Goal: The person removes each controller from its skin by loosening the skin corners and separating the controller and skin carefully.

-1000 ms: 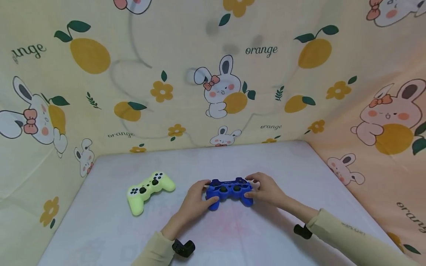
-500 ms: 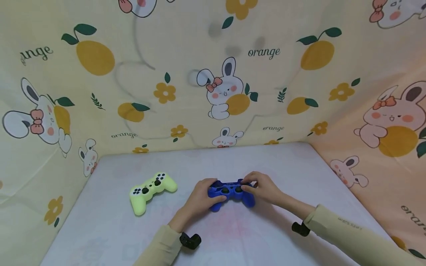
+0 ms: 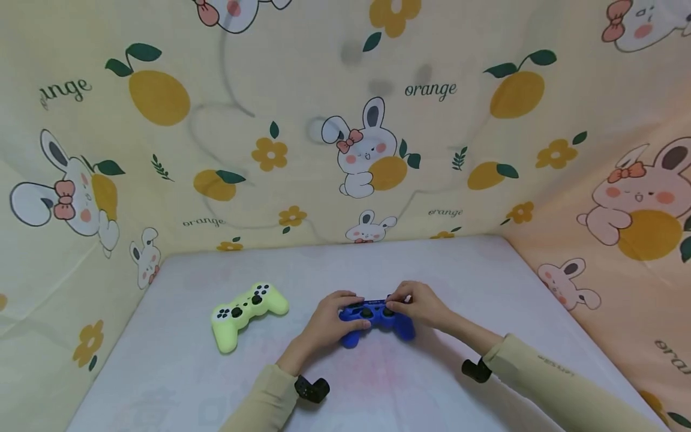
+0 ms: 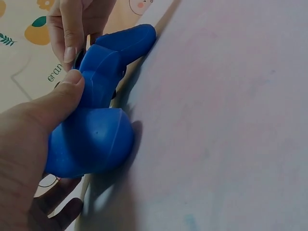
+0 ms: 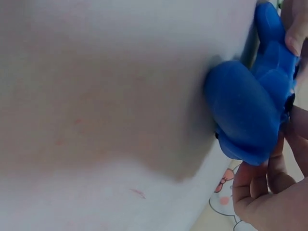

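Observation:
A blue game controller [image 3: 403,327] is held over the white table, its two dark thumbsticks facing up in the head view. My left hand [image 3: 327,321] grips its left side, thumb across the face and fingers round the far edge. In the left wrist view that thumb presses on the blue shell [image 4: 94,139] near the left handle. My right hand [image 3: 424,305] has thumb and index finger drawn together at the controller's upper edge, by the right thumbstick. The right wrist view shows curled fingers under and beside the right handle [image 5: 240,108]. The fingertips' exact hold is partly hidden.
A pale yellow-green game controller [image 3: 245,312] lies on the white tabletop [image 3: 178,360] to the left of my hands. Cream cloth [image 3: 302,156] printed with rabbits and oranges stands behind the table and at both sides. A black wrist camera [image 3: 312,390] sits on each wrist.
My right hand has moved left from the controller's right handle to its upper edge near the right thumbstick. My left hand stays on the left side, its thumb slightly further in.

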`<control>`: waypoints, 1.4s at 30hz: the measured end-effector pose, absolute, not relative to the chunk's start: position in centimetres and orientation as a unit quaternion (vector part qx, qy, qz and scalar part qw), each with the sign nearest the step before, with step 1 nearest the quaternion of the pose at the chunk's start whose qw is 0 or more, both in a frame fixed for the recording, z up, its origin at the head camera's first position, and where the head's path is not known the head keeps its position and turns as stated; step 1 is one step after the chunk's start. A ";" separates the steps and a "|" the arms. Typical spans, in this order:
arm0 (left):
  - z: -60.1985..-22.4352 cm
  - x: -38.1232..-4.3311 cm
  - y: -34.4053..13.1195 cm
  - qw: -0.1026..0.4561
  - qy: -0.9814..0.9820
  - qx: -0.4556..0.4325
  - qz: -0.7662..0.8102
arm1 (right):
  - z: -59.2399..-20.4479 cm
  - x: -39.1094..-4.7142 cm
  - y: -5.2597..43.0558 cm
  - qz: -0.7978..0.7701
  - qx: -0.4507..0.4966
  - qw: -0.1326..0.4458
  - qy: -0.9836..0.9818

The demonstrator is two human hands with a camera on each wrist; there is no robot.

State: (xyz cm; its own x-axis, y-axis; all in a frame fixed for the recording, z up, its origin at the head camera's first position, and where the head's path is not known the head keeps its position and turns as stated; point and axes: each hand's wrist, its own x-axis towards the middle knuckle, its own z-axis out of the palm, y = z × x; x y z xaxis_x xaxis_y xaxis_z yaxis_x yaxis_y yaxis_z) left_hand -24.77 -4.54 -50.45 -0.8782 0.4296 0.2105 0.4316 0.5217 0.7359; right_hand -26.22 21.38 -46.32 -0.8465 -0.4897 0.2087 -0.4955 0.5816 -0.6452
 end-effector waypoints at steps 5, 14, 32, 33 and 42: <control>-50.4 -24.7 -4.6 -0.009 -0.875 -0.239 -0.420 | -46.4 -26.4 21.2 0.373 0.276 0.007 -0.886; -49.8 -25.1 -4.1 -0.007 -0.897 -0.237 -0.374 | -46.5 -27.0 20.5 0.347 0.264 -0.024 -0.900; -50.3 -25.1 -3.8 0.017 -0.900 -0.244 -0.361 | -46.0 -26.8 21.3 0.368 0.272 -0.060 -0.887; -50.2 -25.1 -3.8 0.015 -0.901 -0.242 -0.360 | -45.9 -26.7 21.3 0.366 0.275 -0.062 -0.887; -50.2 -24.7 -3.8 0.012 -0.900 -0.238 -0.365 | -45.9 -25.8 21.1 0.358 0.301 -0.046 -0.883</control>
